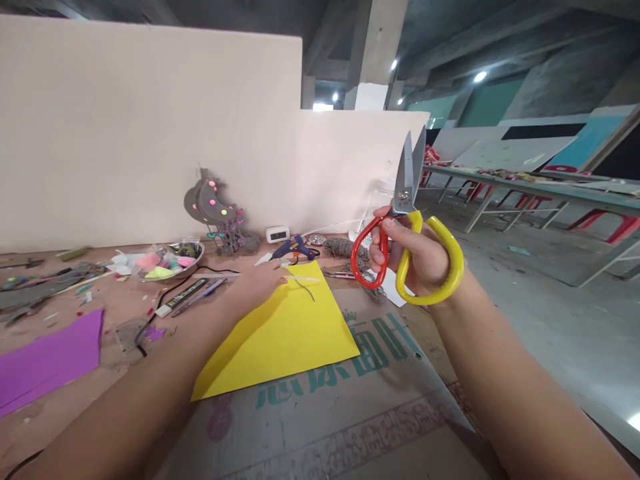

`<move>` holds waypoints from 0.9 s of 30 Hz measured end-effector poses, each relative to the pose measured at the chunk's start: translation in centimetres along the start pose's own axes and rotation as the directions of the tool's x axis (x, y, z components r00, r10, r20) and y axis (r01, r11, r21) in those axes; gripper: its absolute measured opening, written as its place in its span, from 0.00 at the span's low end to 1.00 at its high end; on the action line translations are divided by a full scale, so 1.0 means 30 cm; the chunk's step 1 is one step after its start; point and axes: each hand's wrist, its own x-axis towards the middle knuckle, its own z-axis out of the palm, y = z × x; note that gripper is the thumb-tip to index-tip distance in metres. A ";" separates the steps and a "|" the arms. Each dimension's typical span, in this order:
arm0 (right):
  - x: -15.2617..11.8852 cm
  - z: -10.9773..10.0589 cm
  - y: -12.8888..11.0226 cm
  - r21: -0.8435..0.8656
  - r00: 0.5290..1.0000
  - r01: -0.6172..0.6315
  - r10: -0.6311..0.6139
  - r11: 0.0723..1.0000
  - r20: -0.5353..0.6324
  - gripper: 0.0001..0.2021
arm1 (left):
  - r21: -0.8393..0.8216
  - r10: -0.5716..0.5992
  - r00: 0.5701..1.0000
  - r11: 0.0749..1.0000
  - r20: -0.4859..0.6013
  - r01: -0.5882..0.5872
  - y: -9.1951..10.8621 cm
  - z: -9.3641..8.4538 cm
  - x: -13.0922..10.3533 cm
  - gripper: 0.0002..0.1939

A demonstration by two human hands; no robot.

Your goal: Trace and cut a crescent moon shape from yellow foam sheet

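My right hand (427, 257) is raised, closed round a pair of scissors (404, 199) with one red and one yellow handle. The blades point up and are slightly parted. Over the upper left edge of a yellow paper sheet (285, 340), my left hand (260, 287) is closed at the fingertips on a thin pale strip (304, 279). Its thumb is hidden. A short bit of grey yarn (306, 291) lies on the sheet near that strip. Just beyond the left hand sits a blue glue gun (296, 248).
A printed board (320, 427) lies beneath the yellow sheet. Purple paper (50, 363) and a bowl of coloured clay (193, 263) are at left. A decorated grey moon (213, 200) stands against the partition (150, 133). Grey yarn (345, 247) and a small white clock (277, 234) lie behind.
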 end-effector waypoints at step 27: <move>-0.018 0.035 0.026 -0.054 0.989 -0.056 0.063 0.997 0.134 0.19 | 0.169 -0.292 0.921 0.925 -0.257 0.340 -0.223 -0.187 -0.183 0.17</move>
